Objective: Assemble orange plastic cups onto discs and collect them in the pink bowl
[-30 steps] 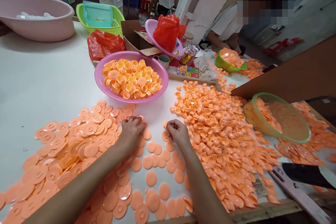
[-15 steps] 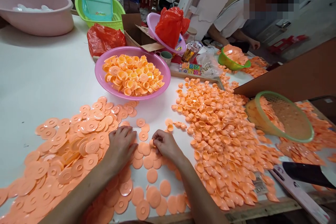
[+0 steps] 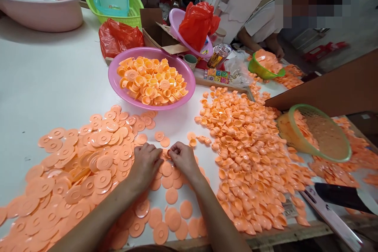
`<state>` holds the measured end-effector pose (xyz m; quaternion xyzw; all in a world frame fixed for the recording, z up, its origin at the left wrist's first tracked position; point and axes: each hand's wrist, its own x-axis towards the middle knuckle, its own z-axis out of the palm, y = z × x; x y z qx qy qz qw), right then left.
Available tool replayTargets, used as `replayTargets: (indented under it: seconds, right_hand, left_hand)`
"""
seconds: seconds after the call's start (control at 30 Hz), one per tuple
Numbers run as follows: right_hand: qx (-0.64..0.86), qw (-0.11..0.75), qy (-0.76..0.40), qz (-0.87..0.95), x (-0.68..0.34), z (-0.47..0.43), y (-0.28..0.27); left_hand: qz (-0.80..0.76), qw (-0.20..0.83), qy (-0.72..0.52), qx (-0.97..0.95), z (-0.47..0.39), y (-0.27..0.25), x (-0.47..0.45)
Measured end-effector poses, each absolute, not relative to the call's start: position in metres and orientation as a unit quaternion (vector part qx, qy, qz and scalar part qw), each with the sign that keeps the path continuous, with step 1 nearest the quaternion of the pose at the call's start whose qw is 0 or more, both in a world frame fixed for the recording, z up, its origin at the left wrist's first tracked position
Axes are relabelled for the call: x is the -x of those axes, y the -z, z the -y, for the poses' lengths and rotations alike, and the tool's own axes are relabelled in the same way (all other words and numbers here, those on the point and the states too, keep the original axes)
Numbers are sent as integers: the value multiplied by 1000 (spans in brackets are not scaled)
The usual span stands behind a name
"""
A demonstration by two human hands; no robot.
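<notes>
My left hand (image 3: 145, 162) is closed at the right edge of a heap of flat orange saucers (image 3: 103, 138), its fingertips at a saucer (image 3: 164, 152). Close beside it, my right hand (image 3: 183, 159) pinches a small orange cup (image 3: 169, 154), mostly hidden by the fingers. Cup and saucer are together between the fingertips; whether they are joined I cannot tell. More saucers (image 3: 171, 195) lie loose below the hands. To the right spreads a big pile of small orange cups (image 3: 242, 149). A pink basin (image 3: 113, 82) beyond the hands holds cups, some with saucers attached.
A green-rimmed basket (image 3: 320, 153) lies tipped at the right, by a pink-and-black tool (image 3: 330, 216). At the back are red bags (image 3: 119, 39), a cardboard box (image 3: 152, 27), a green basket (image 3: 136, 8) and a large pink tub (image 3: 59, 17). A co-worker (image 3: 262, 23) works at upper right.
Both hands have come together: my left hand has moved right to the saucer, and my right hand has shifted slightly up and left with the cup. The view has tilted slightly.
</notes>
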<state>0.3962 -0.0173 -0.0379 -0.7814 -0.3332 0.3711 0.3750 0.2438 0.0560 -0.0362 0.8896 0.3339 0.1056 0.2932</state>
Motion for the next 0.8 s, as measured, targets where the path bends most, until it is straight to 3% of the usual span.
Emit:
replayTargets:
  seconds: [0.13,0.3,0.57,0.8]
  right_hand:
    - [783,369,-368,340,-391,17,32]
    - [807,328,-269,411,-379,12,27]
    - [800,309,-255,447,-380,12,22]
    - [817,284,-230,446,-370,11,22]
  left_hand:
    - [-343,299,-96,-885,-57,40,-246]
    - [-333,296,-91,-891,-61,38,-247]
    - [-401,480,-80,-777,-70,19,-261]
    - [-427,522,-121,-729,-63,33,-268]
